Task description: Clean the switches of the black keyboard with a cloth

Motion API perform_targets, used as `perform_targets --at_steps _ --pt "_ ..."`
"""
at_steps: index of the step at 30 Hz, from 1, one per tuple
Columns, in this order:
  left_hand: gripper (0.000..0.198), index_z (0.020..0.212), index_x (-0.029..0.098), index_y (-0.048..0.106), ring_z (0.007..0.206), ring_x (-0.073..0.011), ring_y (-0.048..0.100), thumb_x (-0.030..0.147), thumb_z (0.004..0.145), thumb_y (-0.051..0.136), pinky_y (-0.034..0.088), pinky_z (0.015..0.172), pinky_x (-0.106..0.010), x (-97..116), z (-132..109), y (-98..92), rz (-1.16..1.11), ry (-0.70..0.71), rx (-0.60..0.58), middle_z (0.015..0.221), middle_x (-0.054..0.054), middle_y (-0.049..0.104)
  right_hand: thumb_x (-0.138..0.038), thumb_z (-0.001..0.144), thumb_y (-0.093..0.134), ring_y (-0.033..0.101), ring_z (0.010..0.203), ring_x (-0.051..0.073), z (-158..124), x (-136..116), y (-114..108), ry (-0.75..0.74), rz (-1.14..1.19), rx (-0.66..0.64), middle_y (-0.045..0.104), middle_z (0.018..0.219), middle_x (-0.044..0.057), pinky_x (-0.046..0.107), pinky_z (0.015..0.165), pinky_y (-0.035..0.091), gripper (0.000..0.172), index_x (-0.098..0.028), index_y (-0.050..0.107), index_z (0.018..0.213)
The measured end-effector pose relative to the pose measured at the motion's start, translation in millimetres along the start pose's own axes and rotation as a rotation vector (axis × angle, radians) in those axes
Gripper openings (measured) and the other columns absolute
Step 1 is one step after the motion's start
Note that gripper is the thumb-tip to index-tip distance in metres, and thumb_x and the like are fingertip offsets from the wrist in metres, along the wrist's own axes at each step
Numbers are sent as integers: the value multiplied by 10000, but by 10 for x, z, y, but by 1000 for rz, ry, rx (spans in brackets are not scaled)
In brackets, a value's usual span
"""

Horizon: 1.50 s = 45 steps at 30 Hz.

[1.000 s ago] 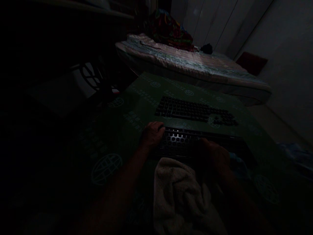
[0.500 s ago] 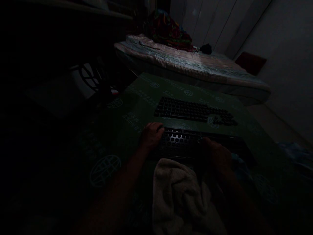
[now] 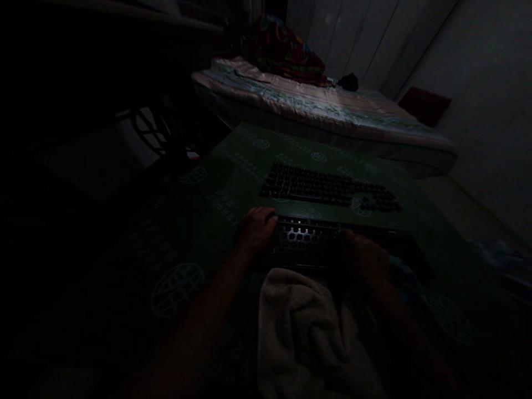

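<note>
A black keyboard base [image 3: 305, 238] with its keycaps off lies across the green table; light glints on its rows of holes. My left hand [image 3: 255, 228] is closed around its left end, the thumb on the top edge. Over the middle of the base, my right hand [image 3: 366, 255] is closed with its fingertips down near the holes. What it pinches is too dark to make out. A bluish cloth [image 3: 405, 274] shows beside the right wrist. Behind the base, black keycaps [image 3: 310, 184] lie in rows in keyboard order. A pale towel [image 3: 299, 327] is bunched in front.
The green table cover [image 3: 224, 166] carries printed globes and lettering. Beyond it stands a bed [image 3: 332, 111] with a colourful bundle [image 3: 291, 55] on top. A dark wheel-shaped frame [image 3: 152, 130] is at the left. The room is very dim.
My right hand has shifted very slightly left along the keyboard base. My left hand keeps its hold, and the whole view has moved slightly.
</note>
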State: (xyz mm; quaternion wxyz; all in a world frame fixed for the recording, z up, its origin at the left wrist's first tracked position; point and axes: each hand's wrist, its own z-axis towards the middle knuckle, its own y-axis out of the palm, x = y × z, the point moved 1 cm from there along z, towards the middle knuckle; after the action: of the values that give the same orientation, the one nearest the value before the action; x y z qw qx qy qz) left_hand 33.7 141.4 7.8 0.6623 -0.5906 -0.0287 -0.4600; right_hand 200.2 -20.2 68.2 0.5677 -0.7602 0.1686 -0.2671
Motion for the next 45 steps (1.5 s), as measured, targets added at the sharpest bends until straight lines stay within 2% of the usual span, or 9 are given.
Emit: perform_targets --at_steps 9,19,27,36,41,45 --pt "244 945 179 638 973 -209 576 285 806 468 436 907 -349 25 1 -15 0 7 -9 1009 -68 671 -246 906 334 664 782 222 -29 23 7 10 9 -5 658 922 86 273 599 402 236 -208 533 1027" --pt "236 937 198 635 968 -209 575 292 803 464 440 898 -355 10 1 -7 -1 1 -12 1013 -57 669 -266 921 336 661 770 200 -117 3 45 -61 16 12 657 937 77 258 567 371 251 -225 531 1074" --pt "231 934 211 635 964 -202 576 301 804 466 441 899 -348 6 7 -5 5 7 -9 1005 -45 670 -272 915 349 657 769 192 -39 -92 8 -52 17 38 655 919 86 257 591 384 227 -216 534 1034" --pt "221 929 215 633 982 -203 572 289 810 462 436 910 -347 23 -2 -17 -2 -2 -20 1003 -47 669 -275 896 372 657 765 219 -10 -77 37 -63 35 70 668 877 69 267 578 382 210 -217 535 1016" --pt "217 933 218 630 983 -203 572 297 806 472 435 913 -348 7 1 3 -3 1 -13 1010 -42 668 -286 911 354 659 768 198 -12 -58 21 -72 30 32 673 895 74 257 570 369 228 -223 548 1013" --pt "229 929 201 634 964 -204 577 294 811 461 438 904 -345 7 5 2 -1 11 -2 1000 -55 670 -303 921 329 663 768 226 -26 -44 3 -72 27 46 676 875 66 266 567 375 250 -226 556 995"
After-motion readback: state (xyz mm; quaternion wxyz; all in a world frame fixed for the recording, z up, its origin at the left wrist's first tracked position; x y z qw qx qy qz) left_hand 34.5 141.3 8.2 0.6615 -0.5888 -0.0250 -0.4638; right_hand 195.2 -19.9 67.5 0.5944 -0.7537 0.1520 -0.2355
